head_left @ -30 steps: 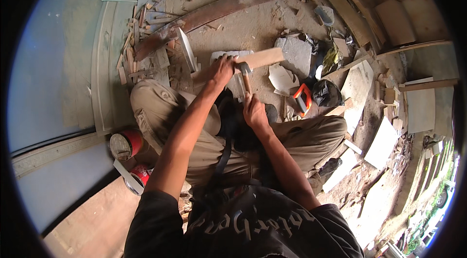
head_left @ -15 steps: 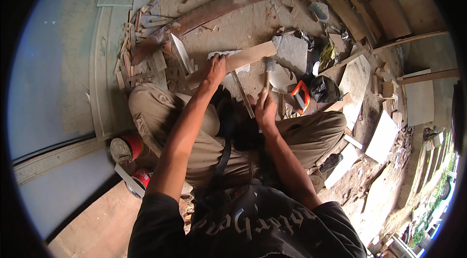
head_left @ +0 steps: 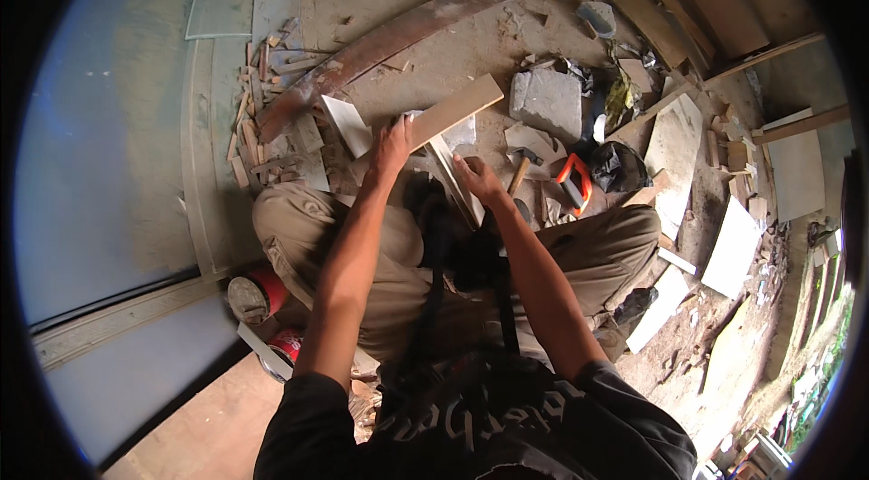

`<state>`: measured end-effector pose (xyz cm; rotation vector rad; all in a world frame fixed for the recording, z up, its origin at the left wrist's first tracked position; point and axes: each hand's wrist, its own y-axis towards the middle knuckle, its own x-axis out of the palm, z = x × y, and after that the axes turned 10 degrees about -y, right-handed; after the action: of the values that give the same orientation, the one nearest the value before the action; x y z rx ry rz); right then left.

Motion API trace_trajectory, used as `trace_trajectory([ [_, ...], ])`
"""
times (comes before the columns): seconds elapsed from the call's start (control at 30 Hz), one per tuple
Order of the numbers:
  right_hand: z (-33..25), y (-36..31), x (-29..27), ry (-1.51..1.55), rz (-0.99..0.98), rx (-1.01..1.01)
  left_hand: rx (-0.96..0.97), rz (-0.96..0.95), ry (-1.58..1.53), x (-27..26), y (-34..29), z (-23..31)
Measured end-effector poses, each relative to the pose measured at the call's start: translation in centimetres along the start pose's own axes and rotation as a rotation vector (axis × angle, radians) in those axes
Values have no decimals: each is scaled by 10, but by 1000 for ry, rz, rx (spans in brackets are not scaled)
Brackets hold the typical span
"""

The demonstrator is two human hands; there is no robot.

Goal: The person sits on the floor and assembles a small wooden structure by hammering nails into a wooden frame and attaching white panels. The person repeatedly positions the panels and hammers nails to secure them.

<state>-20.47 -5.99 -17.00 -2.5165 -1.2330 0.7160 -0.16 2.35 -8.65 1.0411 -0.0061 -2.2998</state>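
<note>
A pale wooden plank [head_left: 460, 112] runs slantwise in front of my crossed legs, joined or set against two other boards. My left hand [head_left: 391, 147] is closed on its lower left part. From beneath the plank a narrow board [head_left: 454, 181] comes toward me, and my right hand [head_left: 476, 178] grips its right edge, fingers partly hidden. Another white-faced board [head_left: 347, 124] sticks out on the far left side of the plank. On the ground just right of my right hand lies a hammer [head_left: 520, 174] with a wooden handle.
An orange-handled saw [head_left: 575, 183] and a black plastic bag [head_left: 619, 170] lie on the right. Behind the hammer sits a grey block [head_left: 546, 104]. A long curved brown beam [head_left: 398, 41] crosses the floor. Red cans [head_left: 258, 292] stand by my left knee, near a large pale panel [head_left: 109, 136].
My right hand has let go of the hammer, which now lies on the ground, and has moved left onto the narrow board. The plank has tilted a little; its face shows lighter.
</note>
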Motion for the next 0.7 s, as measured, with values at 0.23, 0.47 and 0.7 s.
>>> trace_trajectory([
  [0.23,21,30,29,-241,93,74,-12,-64,-60,-12,-6,-13],
  [0.47,7,14,39,10,-5,133,-17,-68,-85,-3,-9,-10],
  [0.7,-33,-4,41,266,-75,116,-96,-60,-206,-17,-16,-17],
])
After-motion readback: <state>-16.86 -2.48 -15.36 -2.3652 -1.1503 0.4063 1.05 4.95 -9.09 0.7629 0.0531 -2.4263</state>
